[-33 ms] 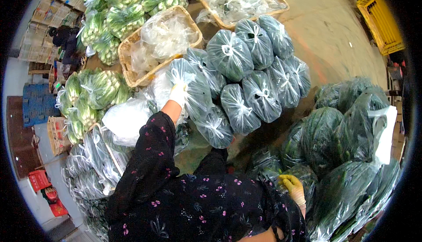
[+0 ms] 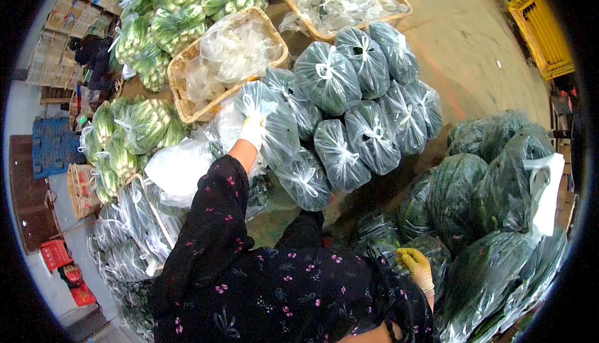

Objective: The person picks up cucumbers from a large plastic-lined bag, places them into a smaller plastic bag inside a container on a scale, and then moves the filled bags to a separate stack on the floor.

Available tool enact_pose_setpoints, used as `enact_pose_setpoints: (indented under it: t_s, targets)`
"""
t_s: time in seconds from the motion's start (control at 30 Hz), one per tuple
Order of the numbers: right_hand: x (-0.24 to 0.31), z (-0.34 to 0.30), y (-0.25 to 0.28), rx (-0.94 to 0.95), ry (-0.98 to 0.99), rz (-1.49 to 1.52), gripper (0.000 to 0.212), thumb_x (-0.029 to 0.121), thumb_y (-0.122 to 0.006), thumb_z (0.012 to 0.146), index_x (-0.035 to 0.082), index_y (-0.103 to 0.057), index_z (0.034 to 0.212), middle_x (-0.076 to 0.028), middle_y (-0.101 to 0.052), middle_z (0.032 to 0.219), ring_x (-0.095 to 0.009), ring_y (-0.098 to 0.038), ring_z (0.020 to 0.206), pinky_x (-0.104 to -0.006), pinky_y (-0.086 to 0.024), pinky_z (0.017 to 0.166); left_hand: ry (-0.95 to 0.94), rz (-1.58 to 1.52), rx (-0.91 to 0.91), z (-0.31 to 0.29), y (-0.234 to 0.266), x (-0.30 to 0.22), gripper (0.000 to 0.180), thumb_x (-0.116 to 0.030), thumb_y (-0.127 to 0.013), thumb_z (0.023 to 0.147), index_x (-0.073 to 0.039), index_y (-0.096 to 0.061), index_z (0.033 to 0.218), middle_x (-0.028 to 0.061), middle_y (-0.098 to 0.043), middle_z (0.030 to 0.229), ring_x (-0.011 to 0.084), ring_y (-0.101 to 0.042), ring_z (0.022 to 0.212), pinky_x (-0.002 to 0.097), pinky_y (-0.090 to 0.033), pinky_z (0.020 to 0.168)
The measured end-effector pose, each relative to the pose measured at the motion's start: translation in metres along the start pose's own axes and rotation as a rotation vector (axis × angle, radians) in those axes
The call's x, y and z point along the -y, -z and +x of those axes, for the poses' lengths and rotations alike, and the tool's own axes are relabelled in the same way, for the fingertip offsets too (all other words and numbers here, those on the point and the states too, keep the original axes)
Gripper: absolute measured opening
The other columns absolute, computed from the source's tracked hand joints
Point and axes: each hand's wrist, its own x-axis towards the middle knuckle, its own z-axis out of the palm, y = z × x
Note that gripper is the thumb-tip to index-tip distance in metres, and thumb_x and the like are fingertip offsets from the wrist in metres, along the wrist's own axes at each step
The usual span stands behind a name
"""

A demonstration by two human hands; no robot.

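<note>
My left hand [image 2: 252,132], in a white glove, is closed on the side of a tied clear plastic bag [image 2: 277,134] packed with dark green vegetables. Its fingertips are partly lost against the pale plastic below the knot. More tied bags of the same kind [image 2: 326,78] are stacked against it to the right. Low on the right, my right hand [image 2: 414,262] wears a yellowed glove and has its fingers curled. It is beside a plastic-wrapped bundle of dark green vegetables [image 2: 430,249]; whatever is between the fingers is too small to make out.
Two tan baskets [image 2: 181,96] of loose clear bags stand beyond the stack. Bagged pale-stemmed greens [image 2: 140,128] are piled at left, near a white plastic bundle [image 2: 178,171]. Large wrapped bundles [image 2: 493,268] fill the right side. A yellow crate [image 2: 541,34] lies far right; a person [image 2: 93,56] is far left.
</note>
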Motion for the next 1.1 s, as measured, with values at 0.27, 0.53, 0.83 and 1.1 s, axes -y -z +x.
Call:
enact_pose_setpoints:
  t_s: [0.27, 0.53, 0.83, 1.1]
  targets:
    - [-0.006, 0.043, -0.01, -0.031, -0.066, -0.143, 0.022, 0.009, -0.058, 0.092, -0.001, -0.064, 0.111, -0.007, -0.067, 0.101, -0.013, -0.061, 0.088, -0.0257, -0.049, 0.08, 0.007, 0.349, 0.034, 0.134, 0.003, 0.056, 0.016, -0.017, -0.055, 0.079, -0.004, -0.065, 0.079, 0.0116, -0.062, 0.071, 0.0273, -0.059, 0.062, 0.0403, -0.047, 0.057]
    - [-0.012, 0.047, 0.008, -0.005, -0.108, -0.282, 0.019, 0.006, -0.058, 0.092, -0.002, -0.065, 0.108, -0.007, -0.067, 0.099, -0.013, -0.061, 0.087, -0.0255, -0.049, 0.08, -0.199, 0.68, -0.067, 0.159, 0.043, 0.085, 0.016, -0.011, -0.052, 0.082, -0.003, -0.066, 0.083, 0.0153, -0.067, 0.082, 0.0298, -0.065, 0.076, 0.0412, -0.051, 0.068]
    - [0.009, 0.043, -0.004, -0.046, -0.061, -0.257, 0.02, 0.012, -0.062, 0.085, 0.003, -0.069, 0.102, -0.01, -0.068, 0.1, -0.018, -0.062, 0.093, -0.0291, -0.048, 0.085, 0.023, 0.116, 0.093, 0.079, 0.033, -0.011, 0.017, -0.026, -0.066, 0.08, -0.01, -0.063, 0.077, -0.0017, -0.056, 0.068, 0.0136, -0.048, 0.058, 0.0285, -0.04, 0.058]
    - [0.01, 0.038, -0.004, -0.062, -0.054, -0.345, 0.02, 0.012, -0.062, 0.085, 0.003, -0.069, 0.101, -0.01, -0.067, 0.099, -0.02, -0.062, 0.093, -0.0298, -0.048, 0.086, -0.399, 1.407, 0.522, 0.056, 0.041, -0.056, 0.022, -0.022, -0.067, 0.073, -0.005, -0.069, 0.086, 0.0108, -0.068, 0.075, 0.0258, -0.064, 0.071, 0.0353, -0.05, 0.069]
